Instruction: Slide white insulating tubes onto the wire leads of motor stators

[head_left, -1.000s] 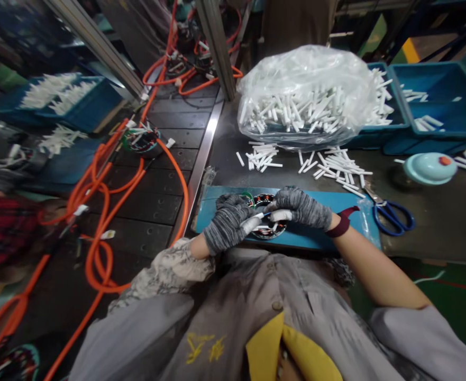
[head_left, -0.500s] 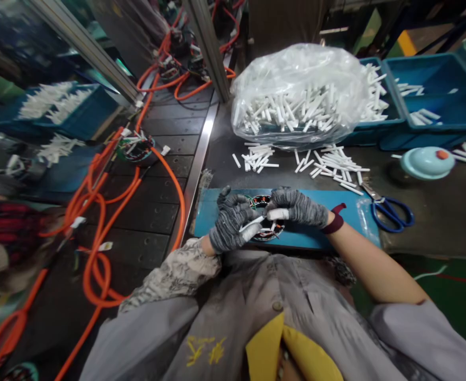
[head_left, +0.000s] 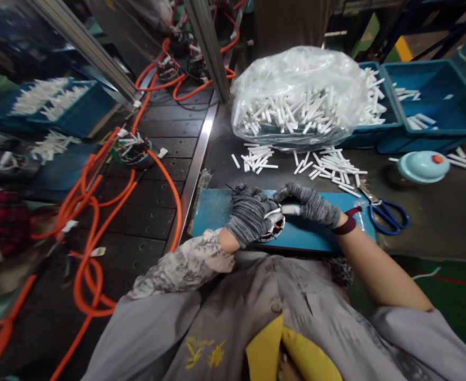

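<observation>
A round wire-wound ring (head_left: 275,229) lies on the blue mat (head_left: 212,209), partly hidden under my gloved hands. My left hand (head_left: 249,214), palm down over the ring's left side, has its fingers closed around a short white tube (head_left: 272,213). From the right, my right hand (head_left: 306,203) reaches the ring's upper edge, thumb and fingers close together near the tube's end. What its fingertips hold is too small to make out.
White tubes (head_left: 338,168) lie loose behind the mat. Beyond stand a plastic bag (head_left: 296,95) of tubes and blue bins (head_left: 435,135). Blue-handled scissors (head_left: 389,216) and a light-blue lidded container (head_left: 423,166) are right. Orange cables (head_left: 93,248) cross the conveyor (head_left: 149,203) left.
My left hand has moved right and turned over the ring, covering more of it. My right hand has shifted slightly right. The white tube is now mostly hidden.
</observation>
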Demonstrator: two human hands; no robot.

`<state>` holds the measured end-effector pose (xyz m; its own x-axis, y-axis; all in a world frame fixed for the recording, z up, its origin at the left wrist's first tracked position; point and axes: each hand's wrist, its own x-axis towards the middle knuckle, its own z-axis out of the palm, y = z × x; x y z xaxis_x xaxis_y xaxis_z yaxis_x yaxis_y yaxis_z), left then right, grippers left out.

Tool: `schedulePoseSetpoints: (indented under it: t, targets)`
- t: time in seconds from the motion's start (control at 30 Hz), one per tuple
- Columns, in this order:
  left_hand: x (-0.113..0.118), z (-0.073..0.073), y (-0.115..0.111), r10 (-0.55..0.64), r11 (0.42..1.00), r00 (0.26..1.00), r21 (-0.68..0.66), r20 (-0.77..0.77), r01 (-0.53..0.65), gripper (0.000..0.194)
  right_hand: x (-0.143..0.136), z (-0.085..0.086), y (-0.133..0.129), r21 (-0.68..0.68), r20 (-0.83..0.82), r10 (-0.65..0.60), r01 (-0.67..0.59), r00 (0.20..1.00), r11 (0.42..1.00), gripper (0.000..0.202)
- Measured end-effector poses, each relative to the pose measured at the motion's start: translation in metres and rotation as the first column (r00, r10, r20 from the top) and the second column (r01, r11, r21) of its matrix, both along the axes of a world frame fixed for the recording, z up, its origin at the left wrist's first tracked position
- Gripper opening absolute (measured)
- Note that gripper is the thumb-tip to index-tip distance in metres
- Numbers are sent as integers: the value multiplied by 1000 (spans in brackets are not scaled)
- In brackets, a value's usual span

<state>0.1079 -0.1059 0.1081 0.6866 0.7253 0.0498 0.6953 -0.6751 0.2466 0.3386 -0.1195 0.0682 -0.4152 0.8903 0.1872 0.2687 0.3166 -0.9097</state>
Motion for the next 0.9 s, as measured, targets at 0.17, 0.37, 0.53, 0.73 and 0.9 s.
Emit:
schedulePoseSetpoints:
  t: [0.17, 0.37, 0.53, 0.73, 0.9]
  targets:
    - [-35, -1, -13, 17, 998, 983, 52, 182, -26, 81, 45, -3, 4, 171, 412, -367, 325, 834, 930, 39]
    - [-82, -25, -33, -155, 948, 986, 292, 65, 129, 64, 75, -18, 28, 341, 652, -611, 547, 448, 764, 41]
    - [-56, -39, -36, -54, 950, 995, 312, 82, 26, 68, 65, -14, 40, 395, 709, -612, 520, 351, 757, 33]
    - [-44, -26, -42, 2, 923, 982, 378, 187, -73, 80, 21, 9, 3, 342, 301, -720, 634, 625, 693, 26]
    - [-69, -21, -72, -14, 799, 965, 584, 260, -146, 65, -19, 30, -34, 266, 142, -424, 378, 894, 886, 23]
